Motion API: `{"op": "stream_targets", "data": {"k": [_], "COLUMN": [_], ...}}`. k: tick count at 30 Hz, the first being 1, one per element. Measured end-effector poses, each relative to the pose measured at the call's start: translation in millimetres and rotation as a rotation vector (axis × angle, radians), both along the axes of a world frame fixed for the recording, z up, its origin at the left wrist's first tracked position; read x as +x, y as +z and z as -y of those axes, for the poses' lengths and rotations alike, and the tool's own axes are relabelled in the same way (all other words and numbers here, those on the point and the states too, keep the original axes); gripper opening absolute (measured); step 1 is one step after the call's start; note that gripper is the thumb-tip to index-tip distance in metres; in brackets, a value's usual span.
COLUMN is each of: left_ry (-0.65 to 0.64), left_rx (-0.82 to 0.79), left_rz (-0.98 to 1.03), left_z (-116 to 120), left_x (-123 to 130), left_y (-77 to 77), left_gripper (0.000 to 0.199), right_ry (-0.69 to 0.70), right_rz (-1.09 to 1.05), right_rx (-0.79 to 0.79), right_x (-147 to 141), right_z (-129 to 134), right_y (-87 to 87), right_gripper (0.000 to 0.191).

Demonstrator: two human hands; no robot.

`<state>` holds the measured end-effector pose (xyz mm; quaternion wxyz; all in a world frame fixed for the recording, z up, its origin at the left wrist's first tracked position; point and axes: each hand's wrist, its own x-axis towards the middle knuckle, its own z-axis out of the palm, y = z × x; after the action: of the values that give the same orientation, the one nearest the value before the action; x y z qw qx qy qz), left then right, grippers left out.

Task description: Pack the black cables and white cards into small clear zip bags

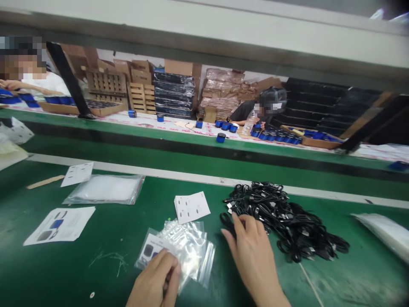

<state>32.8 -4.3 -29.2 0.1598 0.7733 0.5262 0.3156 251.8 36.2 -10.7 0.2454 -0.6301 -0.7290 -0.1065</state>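
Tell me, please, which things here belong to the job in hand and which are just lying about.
Seemingly in use:
clear bags, one at the left hand
black cables, one at the right hand
printed sheets

Seemingly just lying about:
tan strip
loose threads
small white disc

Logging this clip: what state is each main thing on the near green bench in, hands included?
Left hand: fingers curled on the bagged sheet, grip hidden
Right hand: thumb and index apart at a black cable
Bagged sheet: flat in clear plastic
Clear bags: loosely heaped, overlapping
Black cables: looped, heaped together
White cards: stacked, slightly fanned
Printed sheets: stacked, picture side up
Filled clear bag: lying flat, seal unclear
Wooden strip: lying flat
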Motion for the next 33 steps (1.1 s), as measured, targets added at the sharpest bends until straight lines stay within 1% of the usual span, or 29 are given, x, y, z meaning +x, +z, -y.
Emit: {"op": "stream_targets", "data": {"k": [1,2,3,4,5,6,8,9,10,11,12,14,16,18,19,22,24,26,27,28,31,32,33], "left_ry": [0.017,0.036,0.046,0.043,0.031,0.018,-0.001,-0.004,-0.003,0.001,0.005,0.036,0.11,0.185,0.203,0.192,0.179,0.182,0.185,0.188,0.198,0.196,0.191], "left_rx": [0.0,0.004,0.011,0.018,0.025,0.027,0.017,0.005,-0.017,-0.042,-0.065,-0.095,-0.108,-0.108,-0.099,0.002,0.101,0.18,0.208,0.225,0.23,0.223,0.214], "left_rz": [-0.002,-0.011,-0.028,-0.05,-0.071,-0.086,-0.089,-0.077,-0.058,-0.031,0.002,0.082,0.148,0.172,0.17,0.132,0.085,0.036,0.018,0.007,0.021,0.035,0.048], "left_z": [-1.5,-2.5,-3.2,-3.8,-4.4,-5.0,-6.3,-6.7,-6.9,-6.7,-6.0,-3.4,0.3,4.4,6.3,11.9,15.6,18.7,19.9,20.7,21.3,21.4,21.6], "left_x": [1.5,3.2,4.7,5.9,6.4,6.3,4.8,3.6,2.4,1.4,0.5,-0.7,-0.9,-0.1,0.8,5.4,9.4,12.5,13.5,14.0,13.8,13.7,13.7], "left_y": [1.3,2.1,2.4,2.5,2.4,2.3,2.3,2.4,2.6,2.8,2.9,2.1,-0.6,-5.7,-9.0,-20.6,-26.5,-28.3,-27.4,-25.7,-18.8,-17.2,-16.4], "left_gripper": [0.027,0.027,0.027,0.026,0.025,0.024,0.021,0.02,0.02,0.019,0.018,0.016,0.017,0.02,0.02,0.018,0.019,0.021,0.02,0.02,0.017,0.017,0.017], "right_ry": [-0.05,-0.061,-0.04,0.005,0.067,0.143,0.325,0.4,0.452,0.475,0.475,0.424,0.37,0.332,0.324,0.317,0.296,0.288,0.302,0.328,0.449,0.487,0.515], "right_rz": [0.108,0.169,0.17,0.113,0.011,-0.118,-0.382,-0.463,-0.491,-0.479,-0.439,-0.323,-0.203,-0.095,-0.052,0.027,0.026,-0.043,-0.117,-0.212,-0.538,-0.626,-0.699], "right_rx": [0.018,0.018,0.017,0.01,-0.02,-0.074,-0.238,-0.317,-0.366,-0.376,-0.358,-0.286,-0.207,-0.152,-0.137,-0.109,-0.108,-0.161,-0.209,-0.26,-0.38,-0.409,-0.439], "right_x": [7.3,11.2,11.9,9.7,5.1,-1.2,-16.4,-24.2,-31.4,-37.8,-42.9,-49.3,-51.2,-51.3,-51.8,-57.0,-62.3,-66.1,-66.8,-66.5,-61.1,-58.8,-56.7], "right_z": [-3.8,-5.4,-4.6,-1.4,3.9,10.8,26.1,33.0,38.7,43.0,45.8,48.3,48.6,48.8,49.2,50.6,51.3,51.9,52.3,52.9,54.5,54.5,54.2], "right_y": [0.1,0.0,0.0,0.3,1.0,1.7,0.9,-1.4,-5.2,-10.1,-15.6,-25.7,-31.4,-32.4,-31.8,-29.5,-28.5,-27.3,-26.5,-25.4,-21.8,-20.5,-19.1], "right_gripper": [0.038,0.041,0.041,0.039,0.035,0.028,0.018,0.016,0.016,0.019,0.024,0.035,0.04,0.038,0.036,0.025,0.018,0.013,0.014,0.017,0.043,0.045,0.043]}}
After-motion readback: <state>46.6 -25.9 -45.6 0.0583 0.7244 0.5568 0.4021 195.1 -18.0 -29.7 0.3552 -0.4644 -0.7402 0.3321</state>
